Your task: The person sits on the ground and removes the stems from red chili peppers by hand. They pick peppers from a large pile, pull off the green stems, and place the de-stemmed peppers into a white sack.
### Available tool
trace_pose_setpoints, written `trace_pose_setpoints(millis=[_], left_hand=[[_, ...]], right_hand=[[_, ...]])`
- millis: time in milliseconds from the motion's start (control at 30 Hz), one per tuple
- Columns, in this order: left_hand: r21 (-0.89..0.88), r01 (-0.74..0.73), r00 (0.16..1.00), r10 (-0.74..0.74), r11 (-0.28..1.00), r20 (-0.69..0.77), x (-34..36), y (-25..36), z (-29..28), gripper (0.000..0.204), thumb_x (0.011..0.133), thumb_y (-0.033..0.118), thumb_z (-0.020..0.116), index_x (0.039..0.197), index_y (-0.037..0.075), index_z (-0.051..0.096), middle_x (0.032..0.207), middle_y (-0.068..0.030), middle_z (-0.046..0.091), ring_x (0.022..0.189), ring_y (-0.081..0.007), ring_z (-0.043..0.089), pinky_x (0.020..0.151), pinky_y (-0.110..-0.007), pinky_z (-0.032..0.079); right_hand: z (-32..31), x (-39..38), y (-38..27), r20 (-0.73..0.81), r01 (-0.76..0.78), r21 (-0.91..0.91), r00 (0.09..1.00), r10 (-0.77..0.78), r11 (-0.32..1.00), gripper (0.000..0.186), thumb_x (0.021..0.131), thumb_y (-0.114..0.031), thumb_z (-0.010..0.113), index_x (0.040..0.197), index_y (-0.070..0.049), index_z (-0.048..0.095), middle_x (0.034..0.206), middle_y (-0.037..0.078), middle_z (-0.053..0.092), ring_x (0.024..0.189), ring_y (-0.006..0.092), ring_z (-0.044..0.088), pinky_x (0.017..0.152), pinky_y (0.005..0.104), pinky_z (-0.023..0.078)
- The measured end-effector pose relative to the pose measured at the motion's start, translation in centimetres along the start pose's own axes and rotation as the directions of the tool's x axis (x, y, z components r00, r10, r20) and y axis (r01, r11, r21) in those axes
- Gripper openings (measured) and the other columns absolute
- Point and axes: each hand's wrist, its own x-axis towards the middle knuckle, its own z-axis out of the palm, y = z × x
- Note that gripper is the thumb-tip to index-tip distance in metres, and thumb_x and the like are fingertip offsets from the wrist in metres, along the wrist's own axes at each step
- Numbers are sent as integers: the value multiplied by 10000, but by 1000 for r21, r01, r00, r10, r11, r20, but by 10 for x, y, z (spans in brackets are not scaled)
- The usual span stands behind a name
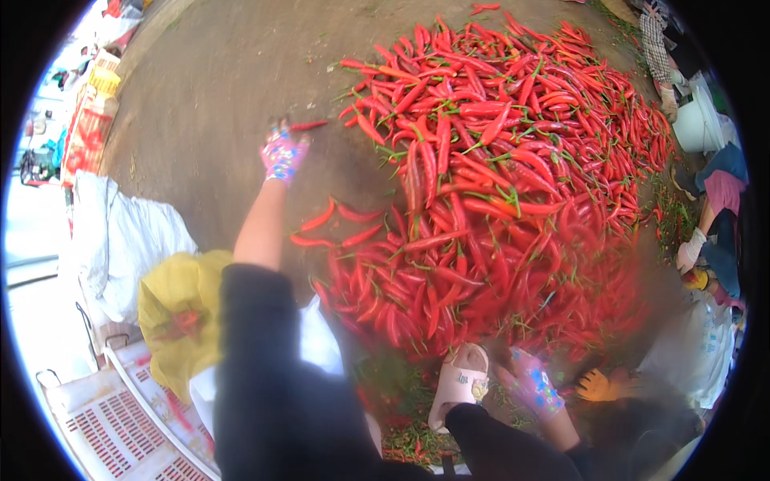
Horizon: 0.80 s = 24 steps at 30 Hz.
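Pepper heap (493, 172), red w/ green stems, fills ctr & R of the ground (216, 104); its lower R part is blurred. L hand (282, 156), in pink floral glove, is reached out L of the heap, well apart from it, w/ a single pepper (310, 125) right at its fingertips; can't tell if its grip is closed on that pepper or off it. A few loose peppers (359, 215) lie just off the heap's L side, below L hand. R hand (532, 383), same kind of glove, is low at the heap's near edge, right by a pink clog (461, 385) on a foot; blurred, so can't tell its grip state or if it holds anything. Just R of it: another person's orange-gloved hand (597, 386). Lower L: yellow sack (164, 289) w/ sth red inside, white sack (132, 240) behind it, white slotted crate (104, 433) nearest the bottom. Far R edge: white bucket (699, 124) and, below it, a white-gloved hand (690, 252), also another person's.
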Motion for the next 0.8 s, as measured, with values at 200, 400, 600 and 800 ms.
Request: trace_pose_setpoints(millis=[200, 400, 600, 800], left_hand=[[-321, -46, 990, 85, 946, 108, 27, 93, 69, 686, 864, 570, 381, 1395, 136, 350, 1382, -139, 419, 1293, -346, 358, 1068, -542, 219], [-842, 41, 980, 143, 538, 139, -14, 209, 65, 683, 902, 505, 394, 1425, 86, 262, 1477, -156, 240, 1366, -344, 192, 1118, -375, 197], [-602, -362, 902, 430, 711, -35, -50, 100, 22, 581, 901, 343, 470, 1399, 86, 315, 1409, -180, 361, 1300, -374, 327, 1073, -410, 271], [-236, -8, 985, 48, 972, 164, -216, -51, 12, 696, 874, 389, 493, 1398, -9, 264, 1448, -200, 281, 1325, -350, 283, 1107, -481, 159]], right_hand=[[0, -16, 31, -44, -46, 90, 998, 50, 995, 286, 840, -162, 567, 1080, -5, 577, 998, 175, 646, 945, 305, 630, 804, 374, 494], [3, -21, 18, -13, -116, 266, 992, 124, 957, 273, 837, -161, 575, 1056, 1, 592, 969, 182, 651, 924, 313, 635, 798, 376, 492], [15, -17, 1, -103, 93, 101, 991, -83, 990, 273, 825, -159, 597, 1045, 3, 597, 956, 199, 645, 908, 336, 629, 774, 394, 497], [30, -33, 18, -116, 39, 119, 993, -26, 992, 273, 824, -192, 603, 1033, -16, 606, 938, 192, 647, 896, 333, 633, 771, 391, 498]])
